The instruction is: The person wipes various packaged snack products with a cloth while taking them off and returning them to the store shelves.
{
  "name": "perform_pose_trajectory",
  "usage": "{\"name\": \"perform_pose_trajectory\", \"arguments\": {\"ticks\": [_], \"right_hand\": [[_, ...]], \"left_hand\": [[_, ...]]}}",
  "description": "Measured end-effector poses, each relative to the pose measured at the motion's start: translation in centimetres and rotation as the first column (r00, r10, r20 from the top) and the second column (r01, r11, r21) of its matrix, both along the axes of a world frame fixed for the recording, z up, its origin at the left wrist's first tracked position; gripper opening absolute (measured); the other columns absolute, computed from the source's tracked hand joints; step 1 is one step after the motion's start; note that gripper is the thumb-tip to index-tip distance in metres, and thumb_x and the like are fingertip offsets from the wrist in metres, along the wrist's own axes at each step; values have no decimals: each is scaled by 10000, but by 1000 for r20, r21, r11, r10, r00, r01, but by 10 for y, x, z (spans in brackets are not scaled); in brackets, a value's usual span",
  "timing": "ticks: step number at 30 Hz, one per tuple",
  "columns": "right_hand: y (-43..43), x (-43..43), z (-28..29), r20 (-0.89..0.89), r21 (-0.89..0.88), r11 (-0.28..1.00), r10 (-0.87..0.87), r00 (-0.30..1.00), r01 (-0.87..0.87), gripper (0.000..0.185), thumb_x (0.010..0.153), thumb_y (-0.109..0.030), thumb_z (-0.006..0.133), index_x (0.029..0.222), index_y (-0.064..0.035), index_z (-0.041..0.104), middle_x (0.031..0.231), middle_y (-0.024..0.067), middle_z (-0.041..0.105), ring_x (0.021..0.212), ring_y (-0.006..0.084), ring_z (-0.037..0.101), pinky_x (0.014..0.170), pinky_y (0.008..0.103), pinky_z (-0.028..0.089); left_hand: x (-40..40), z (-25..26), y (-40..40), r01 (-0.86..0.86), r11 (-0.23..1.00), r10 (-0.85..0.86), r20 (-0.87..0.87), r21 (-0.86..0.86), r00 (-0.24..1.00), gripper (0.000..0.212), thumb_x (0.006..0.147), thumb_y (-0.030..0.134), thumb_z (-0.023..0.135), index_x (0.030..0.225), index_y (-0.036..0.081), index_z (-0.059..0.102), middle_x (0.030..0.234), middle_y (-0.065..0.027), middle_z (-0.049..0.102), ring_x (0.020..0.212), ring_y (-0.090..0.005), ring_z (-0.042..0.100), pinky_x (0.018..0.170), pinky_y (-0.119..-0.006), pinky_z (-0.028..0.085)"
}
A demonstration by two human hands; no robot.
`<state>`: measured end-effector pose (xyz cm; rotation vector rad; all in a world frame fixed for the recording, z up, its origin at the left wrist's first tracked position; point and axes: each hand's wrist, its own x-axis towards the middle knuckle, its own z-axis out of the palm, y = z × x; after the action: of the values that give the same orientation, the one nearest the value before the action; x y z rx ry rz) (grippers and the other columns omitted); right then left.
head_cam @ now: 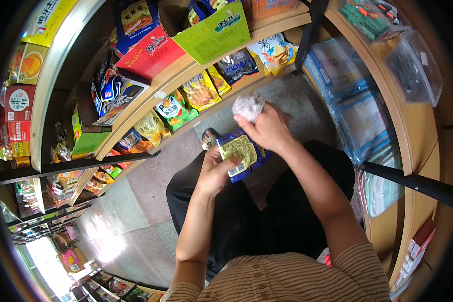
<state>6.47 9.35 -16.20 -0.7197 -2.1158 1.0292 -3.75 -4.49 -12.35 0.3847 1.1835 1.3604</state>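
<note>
My left hand (216, 171) grips the lower left part of a blue and yellow snack packet (243, 154), thumb across its front. A crumpled whitish cloth or tissue (248, 107) is bunched in my right hand (268, 126), just above the packet's upper right end. The packet's far edge lies close to or behind my right wrist; whether they touch is hard to tell. Both hands are over my lap and the floor, in front of the lowest shelf, where a yellow snack bag (200, 90) and a green and white snack bag (174, 110) stand.
Wooden shelves with a red display box (153, 51) and a green display box (213, 33) curve ahead and left. Blue-edged plastic folders (362, 120) are stacked on the right shelf, near a black metal post (411, 184). A sandalled foot (209, 138) rests on the tiled floor (136, 204).
</note>
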Motion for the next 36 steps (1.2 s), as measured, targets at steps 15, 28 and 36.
{"name": "perform_pose_trajectory", "arguments": {"ticks": [15, 28, 36], "right_hand": [[33, 23, 0, 282, -422, 853, -197, 939, 306, 411, 746, -367, 605, 935, -4, 576, 901, 219, 589, 872, 361, 559, 760, 382, 434], [27, 26, 1, -22, -713, 691, -190, 981, 118, 450, 709, -290, 666, 985, 44, 542, 968, 133, 585, 904, 199, 554, 776, 322, 433], [8, 16, 25, -298, -917, 350, -278, 913, -193, 477, 707, -207, 685, 1071, 19, 475, 1009, 86, 550, 907, 148, 529, 782, 284, 424]], "left_hand": [[-35, 12, -12, -120, 988, 93, 242, 101, 966, 547, 605, 13, 518, 1136, -61, 405, 1002, -172, 560, 825, -250, 588, 692, -322, 487], [-37, 9, -2, -133, 988, 135, -20, 77, 991, 399, 643, -29, 552, 1038, 0, 510, 953, -105, 595, 853, -189, 585, 783, -301, 460], [10, 22, 46, 198, 980, 40, -996, 22, -84, 398, 606, 51, 642, 989, 68, 537, 925, -130, 575, 745, -266, 579, 641, -316, 477]]}}
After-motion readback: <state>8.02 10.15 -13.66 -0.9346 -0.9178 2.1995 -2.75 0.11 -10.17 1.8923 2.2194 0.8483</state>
